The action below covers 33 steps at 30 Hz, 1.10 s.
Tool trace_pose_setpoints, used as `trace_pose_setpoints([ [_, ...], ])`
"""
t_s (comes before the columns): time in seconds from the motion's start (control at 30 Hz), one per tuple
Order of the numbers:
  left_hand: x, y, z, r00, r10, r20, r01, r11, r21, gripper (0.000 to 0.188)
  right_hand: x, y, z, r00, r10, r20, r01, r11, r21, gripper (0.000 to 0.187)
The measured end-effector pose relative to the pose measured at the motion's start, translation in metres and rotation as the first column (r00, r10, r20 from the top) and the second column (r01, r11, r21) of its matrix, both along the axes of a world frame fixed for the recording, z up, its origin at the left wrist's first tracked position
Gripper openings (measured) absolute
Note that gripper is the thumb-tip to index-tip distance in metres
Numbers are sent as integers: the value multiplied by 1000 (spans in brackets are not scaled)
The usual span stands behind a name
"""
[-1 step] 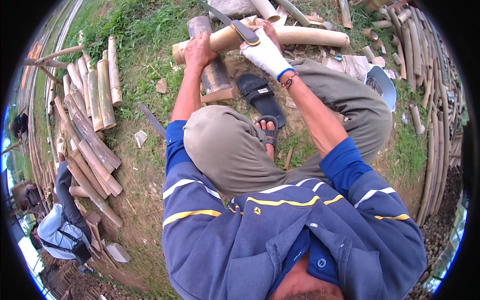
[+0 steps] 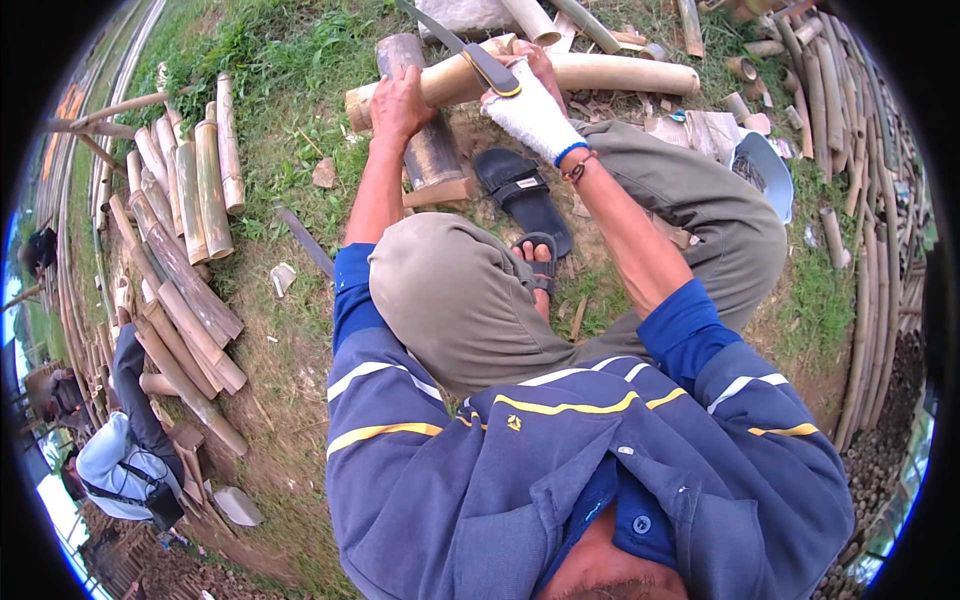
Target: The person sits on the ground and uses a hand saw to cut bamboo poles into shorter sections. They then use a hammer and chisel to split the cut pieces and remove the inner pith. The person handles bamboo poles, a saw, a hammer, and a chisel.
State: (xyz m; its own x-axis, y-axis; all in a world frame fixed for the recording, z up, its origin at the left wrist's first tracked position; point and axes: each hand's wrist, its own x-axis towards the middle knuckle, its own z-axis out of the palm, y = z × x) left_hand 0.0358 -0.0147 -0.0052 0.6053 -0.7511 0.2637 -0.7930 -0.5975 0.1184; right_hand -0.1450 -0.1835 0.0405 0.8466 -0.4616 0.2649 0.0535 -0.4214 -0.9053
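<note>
My left hand (image 2: 398, 105), bare, grips a pale bamboo pole (image 2: 630, 75) near its left end. The pole lies crosswise over a thick, dark log (image 2: 432, 155). My right hand (image 2: 535, 105) wears a white glove with bare fingertips. It is closed at the black, yellow-edged handle of a long-bladed tool (image 2: 490, 70), with fingers also against the bamboo. The grey blade points up and left across the pole; its teeth or edge are too small to tell. Another long blade (image 2: 304, 240) lies on the ground by my left knee, partly hidden by my arm.
Cut bamboo lengths (image 2: 205, 190) lie in rows at the left. A seated person (image 2: 130, 465) is at the lower left. Long poles (image 2: 880, 250) are stacked along the right. A pale blue container (image 2: 765, 175) stands beside my right knee, and a stone (image 2: 470, 15) lies beyond the log.
</note>
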Motion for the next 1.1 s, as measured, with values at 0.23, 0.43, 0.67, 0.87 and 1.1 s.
trace_pose_setpoints([
  [0.23,-4,-1,-9,994,-12,105,26,991,-135,64,-28,22,-10,984,-70,164,83,994,-75,43],
  [0.43,-10,-6,-11,987,12,161,19,982,-190,62,11,-14,32,972,29,-235,-27,1000,13,44],
  [0.67,-1,-4,-9,999,35,25,-33,998,-60,66,13,-7,22,980,-39,-197,19,994,-107,37],
  [0.87,-1,-8,0,997,38,-66,-36,999,35,66,-15,22,-30,975,-38,219,-77,868,490,41],
  [1.1,8,-11,12,984,41,-171,-18,991,131,69,-38,36,-15,970,-113,215,134,987,-87,56],
])
